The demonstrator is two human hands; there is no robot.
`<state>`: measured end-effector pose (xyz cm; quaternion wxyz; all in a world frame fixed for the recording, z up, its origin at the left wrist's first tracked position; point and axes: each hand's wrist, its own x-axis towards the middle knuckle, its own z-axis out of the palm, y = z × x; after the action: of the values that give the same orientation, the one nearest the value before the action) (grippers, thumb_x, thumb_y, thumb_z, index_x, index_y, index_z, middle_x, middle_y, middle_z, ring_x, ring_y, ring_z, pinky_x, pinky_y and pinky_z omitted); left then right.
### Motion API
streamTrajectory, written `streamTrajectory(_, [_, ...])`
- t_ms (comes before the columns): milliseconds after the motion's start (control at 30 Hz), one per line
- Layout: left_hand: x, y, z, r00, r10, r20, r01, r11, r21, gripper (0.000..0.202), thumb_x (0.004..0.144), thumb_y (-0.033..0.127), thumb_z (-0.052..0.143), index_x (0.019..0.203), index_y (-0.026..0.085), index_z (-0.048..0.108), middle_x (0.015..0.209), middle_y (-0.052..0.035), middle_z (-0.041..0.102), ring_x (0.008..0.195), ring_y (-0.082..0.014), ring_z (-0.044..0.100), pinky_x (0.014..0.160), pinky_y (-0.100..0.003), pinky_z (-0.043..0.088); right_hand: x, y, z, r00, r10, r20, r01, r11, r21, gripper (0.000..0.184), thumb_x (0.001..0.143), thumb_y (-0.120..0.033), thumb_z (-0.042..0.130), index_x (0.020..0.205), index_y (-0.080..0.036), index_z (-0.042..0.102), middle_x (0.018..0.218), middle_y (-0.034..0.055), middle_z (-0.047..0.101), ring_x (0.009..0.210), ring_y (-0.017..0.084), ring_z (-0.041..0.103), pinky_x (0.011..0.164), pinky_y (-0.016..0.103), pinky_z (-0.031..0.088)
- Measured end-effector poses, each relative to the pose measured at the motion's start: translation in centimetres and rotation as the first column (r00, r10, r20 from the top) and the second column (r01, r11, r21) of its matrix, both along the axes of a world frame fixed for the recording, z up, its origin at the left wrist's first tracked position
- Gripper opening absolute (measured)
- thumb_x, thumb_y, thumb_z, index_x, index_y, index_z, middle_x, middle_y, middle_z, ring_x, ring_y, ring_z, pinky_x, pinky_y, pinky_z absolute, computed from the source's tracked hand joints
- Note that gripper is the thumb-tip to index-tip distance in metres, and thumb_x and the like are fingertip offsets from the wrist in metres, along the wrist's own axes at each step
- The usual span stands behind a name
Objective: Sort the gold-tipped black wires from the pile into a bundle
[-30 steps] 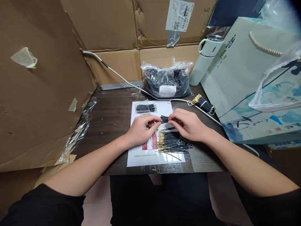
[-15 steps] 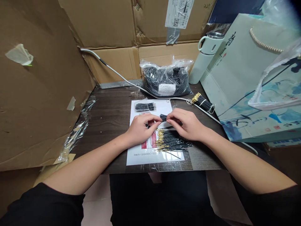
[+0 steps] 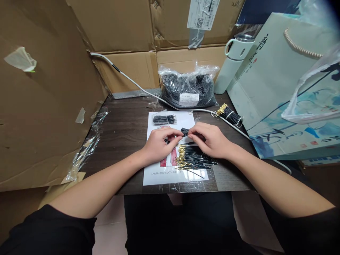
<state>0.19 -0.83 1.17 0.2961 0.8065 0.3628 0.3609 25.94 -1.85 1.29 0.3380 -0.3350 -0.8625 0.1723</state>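
Over the middle of the white printed sheet point(image 3: 170, 180), my left hand point(image 3: 162, 143) and my right hand point(image 3: 211, 138) meet almost fingertip to fingertip. Both are closed in a pinch of thumb and forefinger; whatever lies in the pinches is too small to make out. Just behind the fingertips is a small cluster of short black pieces point(image 3: 184, 131). Below my right hand lies a pile of black wires point(image 3: 198, 158) with gold terminals pointing left. Some short black pieces show partly behind my left fingers. A clear packet of black wires point(image 3: 164, 119) rests on the sheet's far part.
A clear bag of black pieces point(image 3: 188, 86) stands at the back beside a pale green bottle point(image 3: 233, 63). A tied wire bundle point(image 3: 230, 115) lies to the right, near a large paper bag point(image 3: 287, 88). A white cable point(image 3: 138, 86) crosses behind; cardboard point(image 3: 47, 117) walls the left.
The view has shifted very slightly. Both hands keep their pinches in nearly the same place, with only a tiny movement at the fingertips.
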Motion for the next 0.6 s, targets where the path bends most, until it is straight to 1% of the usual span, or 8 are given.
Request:
streamTrajectory(167, [0.04, -0.04, 0.06, 1.000, 0.007, -0.002, -0.007, 1.000, 0.000, 0.013, 0.101, 0.026, 0.073, 0.107, 0.020, 0.083, 0.102, -0.0056, 0.083, 0.089, -0.0184, 0.074, 0.083, -0.033, 0.058, -0.02, 0.03, 0.09, 1.000, 0.000, -0.005, 0.000, 1.000, 0.001, 0.009, 0.110, -0.021, 0.058, 0.106, -0.019, 0.066, 0.092, 0.0049, 0.066, 0.078, 0.018, 0.057, 0.073, 0.034, 0.045])
streamTrajectory(300, [0.09, -0.07, 0.16, 1.000, 0.027, 0.008, -0.027, 1.000, -0.003, 0.016, 0.096, 0.025, 0.079, 0.110, 0.018, 0.082, 0.093, -0.0040, 0.080, 0.078, -0.0150, 0.069, 0.078, -0.031, 0.056, -0.12, -0.06, 0.16, 0.999, -0.001, -0.034, 0.001, 1.000, 0.003, 0.008, 0.110, -0.019, 0.058, 0.106, -0.019, 0.066, 0.091, 0.0043, 0.065, 0.078, 0.017, 0.057, 0.072, 0.033, 0.046])
streamTrajectory(400, [0.13, -0.11, 0.17, 1.000, 0.029, 0.005, -0.029, 0.999, -0.016, 0.015, 0.095, 0.024, 0.080, 0.108, 0.018, 0.083, 0.088, -0.0027, 0.079, 0.075, -0.0141, 0.069, 0.077, -0.030, 0.055, -0.19, -0.11, 0.17, 0.999, -0.014, -0.046, 0.015, 1.000, 0.007, 0.008, 0.110, -0.019, 0.059, 0.106, -0.019, 0.066, 0.091, 0.0042, 0.065, 0.078, 0.017, 0.058, 0.072, 0.033, 0.046])
streamTrajectory(500, [0.16, -0.16, 0.10, 1.000, 0.017, 0.008, -0.016, 1.000, -0.026, 0.012, 0.097, 0.024, 0.076, 0.104, 0.019, 0.084, 0.089, -0.0029, 0.081, 0.074, -0.0141, 0.069, 0.075, -0.029, 0.055, -0.21, -0.06, 0.09, 0.998, -0.017, -0.055, 0.018, 1.000, 0.021, 0.007, 0.109, -0.018, 0.060, 0.106, -0.019, 0.066, 0.091, 0.0038, 0.066, 0.077, 0.017, 0.057, 0.071, 0.033, 0.046])
streamTrajectory(600, [0.17, -0.20, 0.04, 1.000, 0.012, 0.025, -0.011, 1.000, -0.025, 0.012, 0.098, 0.023, 0.075, 0.103, 0.018, 0.085, 0.092, -0.0032, 0.082, 0.076, -0.0141, 0.070, 0.075, -0.029, 0.055, -0.19, 0.00, -0.01, 0.998, -0.010, -0.062, 0.012, 1.000, 0.022, 0.007, 0.109, -0.018, 0.061, 0.105, -0.019, 0.066, 0.090, 0.0035, 0.065, 0.077, 0.016, 0.057, 0.071, 0.033, 0.046])
